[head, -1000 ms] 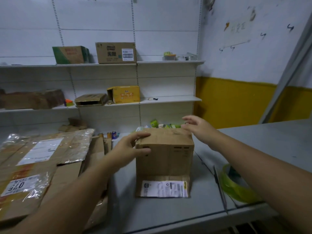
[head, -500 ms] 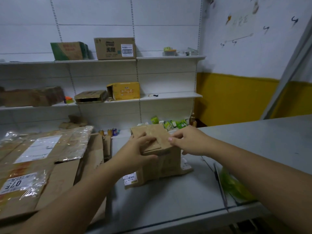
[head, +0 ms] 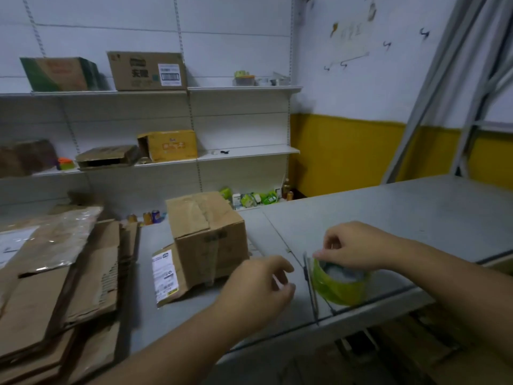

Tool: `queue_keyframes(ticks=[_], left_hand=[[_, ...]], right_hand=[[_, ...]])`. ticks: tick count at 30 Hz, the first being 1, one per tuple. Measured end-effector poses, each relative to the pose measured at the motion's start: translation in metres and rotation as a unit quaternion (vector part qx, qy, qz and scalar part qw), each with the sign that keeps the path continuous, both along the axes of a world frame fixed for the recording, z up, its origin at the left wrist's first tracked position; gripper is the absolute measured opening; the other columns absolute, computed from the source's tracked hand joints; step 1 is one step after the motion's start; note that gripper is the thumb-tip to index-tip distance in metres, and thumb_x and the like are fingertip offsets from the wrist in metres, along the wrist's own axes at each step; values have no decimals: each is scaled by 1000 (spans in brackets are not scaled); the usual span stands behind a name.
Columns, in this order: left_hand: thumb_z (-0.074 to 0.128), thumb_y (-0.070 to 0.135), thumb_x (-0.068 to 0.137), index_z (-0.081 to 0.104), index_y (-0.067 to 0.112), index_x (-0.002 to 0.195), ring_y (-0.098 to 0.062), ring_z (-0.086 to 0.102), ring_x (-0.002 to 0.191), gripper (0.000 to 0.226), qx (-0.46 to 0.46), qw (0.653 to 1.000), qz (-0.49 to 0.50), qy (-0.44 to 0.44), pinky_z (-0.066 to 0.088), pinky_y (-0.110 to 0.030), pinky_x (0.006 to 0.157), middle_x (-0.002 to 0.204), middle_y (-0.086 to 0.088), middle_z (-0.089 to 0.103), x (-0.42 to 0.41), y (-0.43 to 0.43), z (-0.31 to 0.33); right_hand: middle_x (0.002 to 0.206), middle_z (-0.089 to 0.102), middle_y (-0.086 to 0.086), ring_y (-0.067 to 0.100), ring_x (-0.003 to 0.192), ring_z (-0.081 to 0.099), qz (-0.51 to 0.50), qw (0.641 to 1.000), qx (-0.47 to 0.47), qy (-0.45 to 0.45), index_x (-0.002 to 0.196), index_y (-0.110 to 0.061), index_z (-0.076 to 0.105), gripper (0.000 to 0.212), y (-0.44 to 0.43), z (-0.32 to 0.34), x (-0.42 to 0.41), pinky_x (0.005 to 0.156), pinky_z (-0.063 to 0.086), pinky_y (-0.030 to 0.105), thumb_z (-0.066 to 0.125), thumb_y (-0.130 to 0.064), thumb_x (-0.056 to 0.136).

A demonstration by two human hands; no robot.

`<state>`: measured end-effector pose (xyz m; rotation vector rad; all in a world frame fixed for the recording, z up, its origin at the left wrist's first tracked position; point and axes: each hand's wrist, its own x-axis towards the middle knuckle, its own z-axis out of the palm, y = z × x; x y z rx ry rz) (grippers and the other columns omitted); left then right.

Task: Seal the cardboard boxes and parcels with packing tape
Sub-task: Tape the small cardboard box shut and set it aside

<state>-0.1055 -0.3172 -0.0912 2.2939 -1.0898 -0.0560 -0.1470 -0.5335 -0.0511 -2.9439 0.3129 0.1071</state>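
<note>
Head view showed a cardboard box (head: 206, 240) standing on the grey counter (head: 388, 215), left of the middle, with its top flaps folded down. One flap lay flat on the counter at its near left side and carried a white shipping label (head: 164, 275). No tape could be made out across the top seam.

The roll of packing tape (head: 340, 286), yellow-green, lay flat near the counter's near edge, to the right of the box and apart from it. The right hand (head: 354, 245) was on it from above, its grip clamped on the roll's top rim with curled fingers. The left hand (head: 258, 284) hovered over the counter between the box and the roll, touching neither. Its grip was loose, fingers lightly curled and holding nothing.

A thin dark tool (head: 310, 287) lay on the counter just left of the roll; what kind of tool it was could not be told.

On the left of the counter lay a stack of flattened cardboard (head: 55, 295), and beyond it a parcel in clear plastic wrap (head: 63, 234). A few small cans (head: 150, 217) stood at the far edge behind the box. White wall shelves (head: 244, 152) at the far side held several more cartons.
</note>
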Motion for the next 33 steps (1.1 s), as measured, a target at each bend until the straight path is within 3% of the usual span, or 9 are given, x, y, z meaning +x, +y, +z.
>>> queue_keyframes(ticks=[3,7,11,19,22,25,28,30,33], left_hand=[[65,57,76,65,19,104,-15,64,82,47,103,989,52,89,54,-34,72,91,0,69,13,-37,-26],[67,65,67,69,10,82,-21,63,70,57,160,983,57,76,46,-34,56,81,-12,69,20,-57,-30],[65,45,78,69,10,86,-22,65,82,36,189,977,68,74,54,-36,69,85,-10,68,28,-64,-27],[38,43,96,64,16,100,-25,61,87,38,223,972,53,-55,53,-37,80,94,-7,64,26,-60,-32],[40,41,95,64,17,98,-23,61,86,34,182,980,58,-54,52,-36,80,92,-5,65,31,-51,-36],[42,39,95,65,18,96,-21,61,83,31,168,983,65,-43,53,-38,80,89,-4,64,32,-47,-37],[42,39,95,65,18,96,-19,61,81,31,169,983,74,-27,54,-38,79,87,-3,64,31,-47,-36],[43,39,94,65,17,98,-18,61,82,32,186,978,86,-29,54,-37,79,89,-3,64,33,-49,-35],[44,38,94,63,15,101,-19,61,86,31,228,969,97,-29,54,-33,77,94,-4,63,36,-53,-31]], right_hand=[[80,62,0,15,75,59,21,995,-81,62,87,-21,63,60,9,-15,-12,67,48,32,47,-77,78],[75,53,1,16,67,53,62,994,-81,41,85,-14,60,49,13,-32,-10,60,44,32,55,-63,82],[72,45,1,15,62,43,72,997,-23,14,72,-14,47,36,10,-39,-2,56,35,30,55,-45,90],[74,45,-4,8,63,42,61,998,-20,12,70,-21,40,32,-5,-33,-2,55,32,27,54,-39,91],[80,51,-3,10,67,46,34,999,-16,4,81,-22,43,30,-8,-34,-8,58,37,27,59,-47,85],[86,57,-5,11,75,54,-3,999,12,-31,106,-24,40,48,-3,-31,-7,65,46,30,58,-61,82],[89,59,-5,13,82,56,-13,999,-30,-26,134,-24,33,62,3,-32,6,67,47,31,54,-57,86],[112,61,2,21,100,58,-23,996,-79,17,133,-19,43,54,6,-34,16,81,50,34,53,-46,87],[111,62,6,22,97,59,-31,997,-61,20,113,-13,59,32,7,-37,22,82,51,33,54,-27,85]])
